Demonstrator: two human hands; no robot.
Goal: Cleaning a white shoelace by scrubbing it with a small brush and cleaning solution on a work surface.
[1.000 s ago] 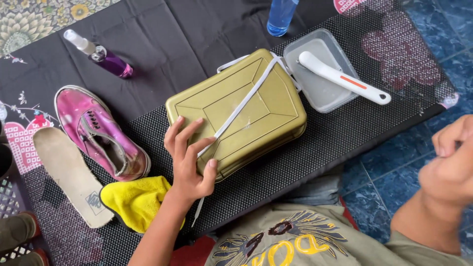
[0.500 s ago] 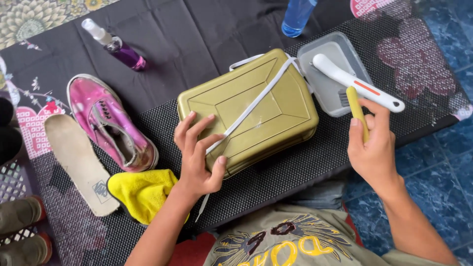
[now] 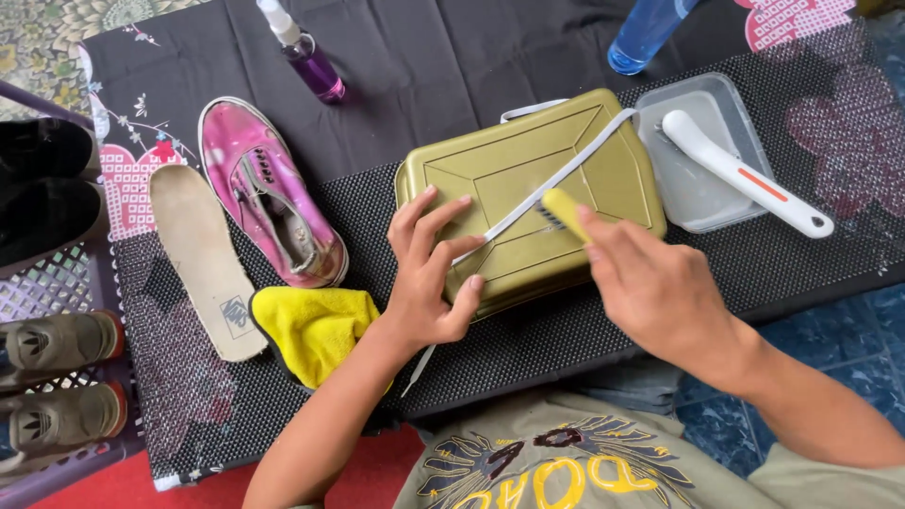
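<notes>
White shoelace (image 3: 566, 179) is pinned flat by the left hand (image 3: 429, 273) on the upturned gold tin (image 3: 528, 198) — stretched taut beyond the fingertips. Small yellow brush (image 3: 563, 209) is gripped in the right hand (image 3: 660, 292), bristles laid on the lace. Yellow cloth (image 3: 311, 325) lies just beside the left wrist.

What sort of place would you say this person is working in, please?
Probably a home shoe-cleaning spot set up low over a tiled floor: a pink shoe with its insole out, spray bottles, and a yellow brush in the right hand over a white shoelace.
</notes>
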